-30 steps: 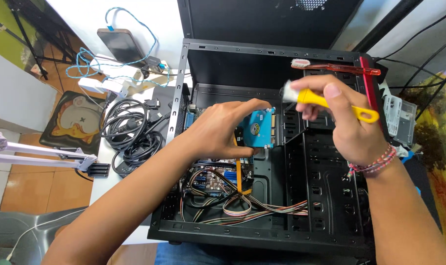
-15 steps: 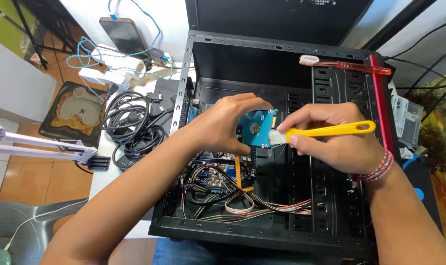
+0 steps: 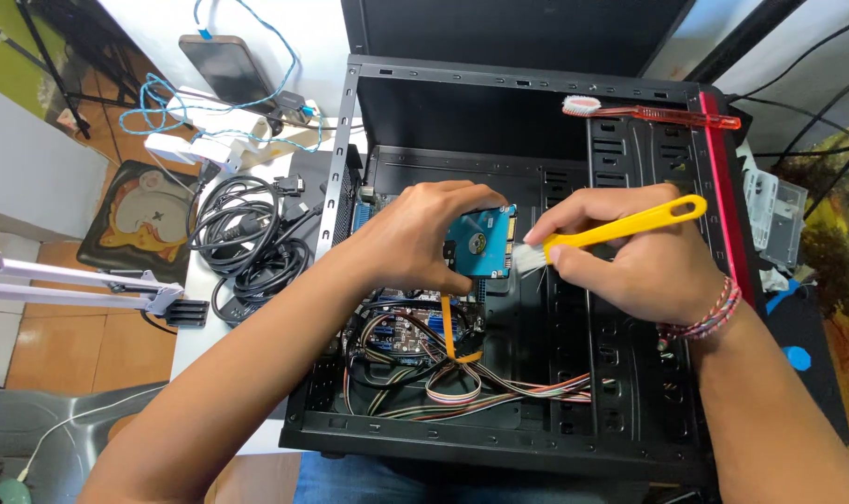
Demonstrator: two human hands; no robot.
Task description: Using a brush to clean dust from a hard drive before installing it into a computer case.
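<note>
Holding blue hard drive over open PC case: left hand gripping its left side. Right hand pinching yellow brush, handle running up-right, bristles touching drive's right edge. Red toothbrush on case's top rim, well apart.

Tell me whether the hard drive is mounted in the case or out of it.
Out. The left hand holds the hard drive up above the open computer case, while the right hand puts a yellow-handled brush to its edge.
</note>
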